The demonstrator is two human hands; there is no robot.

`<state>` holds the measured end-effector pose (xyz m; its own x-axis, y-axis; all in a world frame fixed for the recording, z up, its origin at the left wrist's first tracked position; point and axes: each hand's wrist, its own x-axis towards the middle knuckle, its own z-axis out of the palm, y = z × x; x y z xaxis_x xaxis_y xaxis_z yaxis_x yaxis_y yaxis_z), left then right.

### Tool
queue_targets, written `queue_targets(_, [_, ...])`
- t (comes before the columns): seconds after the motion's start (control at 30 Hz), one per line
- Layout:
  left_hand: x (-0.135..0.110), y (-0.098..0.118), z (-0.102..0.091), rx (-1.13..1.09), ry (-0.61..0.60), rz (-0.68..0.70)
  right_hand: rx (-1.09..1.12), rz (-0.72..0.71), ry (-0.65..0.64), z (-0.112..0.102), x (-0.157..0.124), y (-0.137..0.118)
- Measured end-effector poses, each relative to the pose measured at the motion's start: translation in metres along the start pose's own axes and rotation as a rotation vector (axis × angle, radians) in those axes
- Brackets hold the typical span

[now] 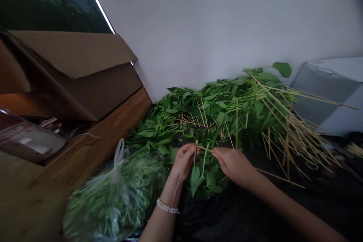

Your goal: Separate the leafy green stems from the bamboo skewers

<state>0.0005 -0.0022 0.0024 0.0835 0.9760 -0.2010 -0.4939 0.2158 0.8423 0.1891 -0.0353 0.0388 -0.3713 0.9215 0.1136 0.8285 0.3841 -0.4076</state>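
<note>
My left hand point(184, 159) and my right hand point(231, 162) are both pinched on one thin leafy stem point(203, 149) held between them; green leaves hang from it just below my fingers. A bead bracelet point(167, 207) sits on my left wrist. Right behind my hands lies a big pile of leafy green stalks point(215, 113) with long pale stems fanning out to the right. A clear plastic bag of greens point(113, 193) lies to the left of my left arm.
The greens rest on a dark sheet point(283, 204). A wooden ledge point(113, 128) runs along the left, with an open cardboard box point(85, 72) above it. A white wall point(212, 26) stands behind, and a grey-white box point(331, 90) at the right.
</note>
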Motion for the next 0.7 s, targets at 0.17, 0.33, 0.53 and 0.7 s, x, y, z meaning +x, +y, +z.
queue_targets(0.17, [-0.0024,-0.0056,0.0019,0.126,-0.085,0.037,-0.022,-0.015,0.014,0.0019,-0.0006,-0.0029])
queue_targets(0.33, [-0.0033,-0.0085,0.0031,0.141,-0.093,0.039,-0.031,-0.023,0.013,0.004,0.0006,-0.0049])
queue_targets(0.53, [-0.0045,-0.0058,0.0048,0.169,-0.138,0.069,-0.011,-0.027,0.026,0.0067,0.0014,-0.0039])
queue_targets(0.7, [-0.0053,-0.0072,0.0044,0.226,-0.153,0.063,0.011,-0.04,0.021,0.0064,0.0005,-0.0043])
